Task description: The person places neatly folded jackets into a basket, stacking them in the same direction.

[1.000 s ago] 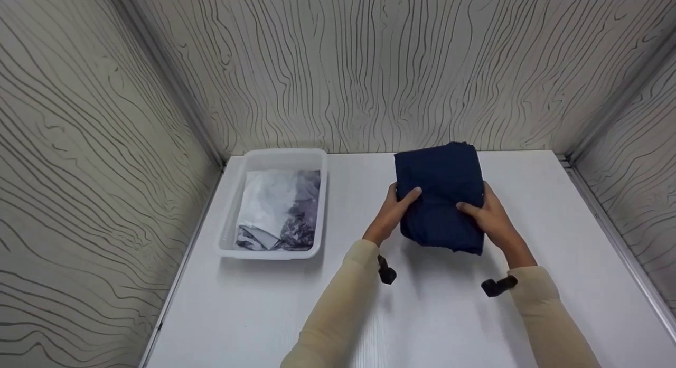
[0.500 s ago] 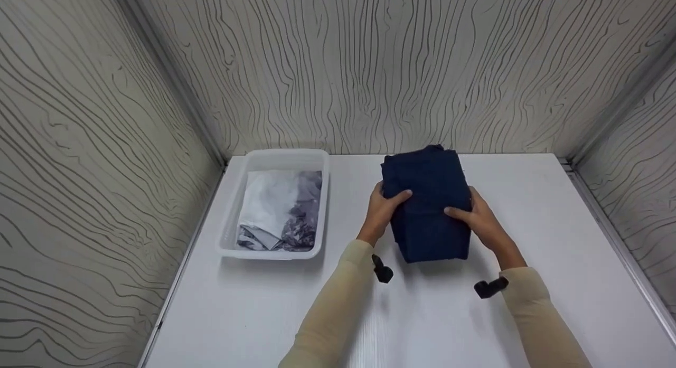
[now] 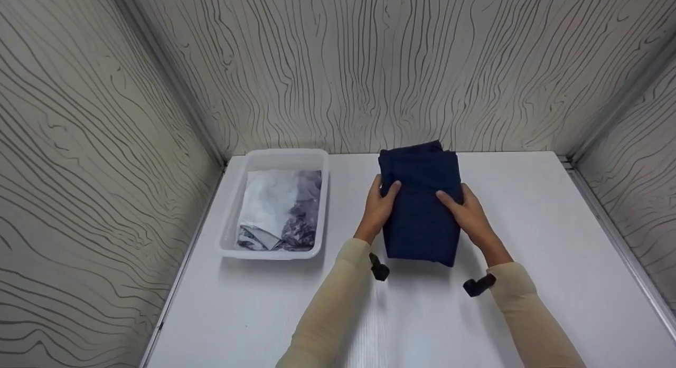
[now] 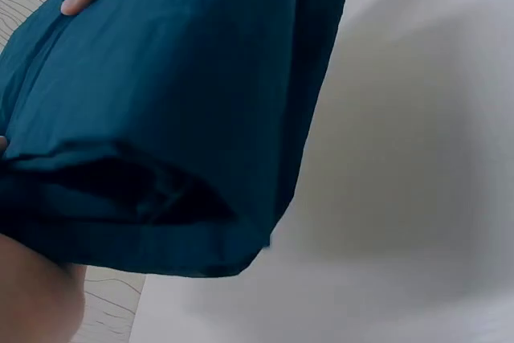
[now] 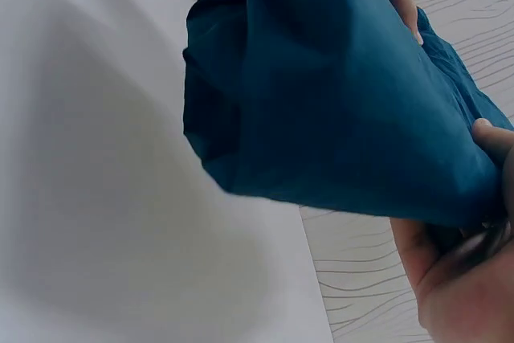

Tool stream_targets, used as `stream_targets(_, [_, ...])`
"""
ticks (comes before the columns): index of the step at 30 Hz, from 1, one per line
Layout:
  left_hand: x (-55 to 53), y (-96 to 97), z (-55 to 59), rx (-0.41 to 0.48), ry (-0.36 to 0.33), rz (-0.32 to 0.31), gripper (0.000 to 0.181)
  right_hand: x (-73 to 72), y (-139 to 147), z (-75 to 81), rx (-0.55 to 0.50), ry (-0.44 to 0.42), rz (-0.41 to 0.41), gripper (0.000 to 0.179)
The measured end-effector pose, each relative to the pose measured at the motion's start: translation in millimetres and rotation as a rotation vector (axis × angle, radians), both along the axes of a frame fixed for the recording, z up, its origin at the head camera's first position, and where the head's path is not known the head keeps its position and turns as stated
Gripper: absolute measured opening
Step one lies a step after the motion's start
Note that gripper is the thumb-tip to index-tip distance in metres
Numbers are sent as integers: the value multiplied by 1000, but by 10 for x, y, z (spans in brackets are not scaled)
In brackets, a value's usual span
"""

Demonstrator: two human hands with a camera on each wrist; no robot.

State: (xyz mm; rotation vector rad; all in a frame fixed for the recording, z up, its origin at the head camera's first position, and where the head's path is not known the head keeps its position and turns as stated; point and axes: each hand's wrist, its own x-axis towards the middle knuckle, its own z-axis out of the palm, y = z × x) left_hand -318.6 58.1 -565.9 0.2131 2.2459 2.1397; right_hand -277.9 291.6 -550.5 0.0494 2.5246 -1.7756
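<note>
A folded dark blue cloth bundle (image 3: 422, 220), probably a garment, is held up off the table between both hands. My left hand (image 3: 376, 207) grips its left side, thumb on top and fingers underneath. On the right side my right hand (image 3: 472, 215) grips it the same way. In the left wrist view the cloth (image 4: 177, 78) shows an open fold along its side edge. The right wrist view shows loose folded layers at the near end of the cloth (image 5: 337, 102), with fingers curling beneath it.
A white plastic basket (image 3: 270, 254) stands at the left on the white table (image 3: 264, 315). Inside lies a folded white and grey-purple patterned cloth (image 3: 269, 199). Wood-grain panels (image 3: 338, 67) enclose the table at the back and sides.
Both hands have carried the blue cloth bundle a little to the left. The bundle has turned slightly, and its lower end hangs nearer to me. The basket stays in place.
</note>
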Motion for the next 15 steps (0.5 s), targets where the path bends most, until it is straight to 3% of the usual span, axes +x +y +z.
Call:
stream_targets(4, [2,-16,36,8,-39,3,50,-21,-54,4,39,10,-51,87])
stream_targets(8, [26,-45,82,40,-85,-7,80,-47,-94,7,72,30,-100,84])
stream_targets(12, [28,-83,95,38,-12,-34,103,-70,-116,3,92,43,-129,85])
stream_targets(15, [25,-111,84,-3,70,-52,92,-75,-137,-7,87,39,-131,86])
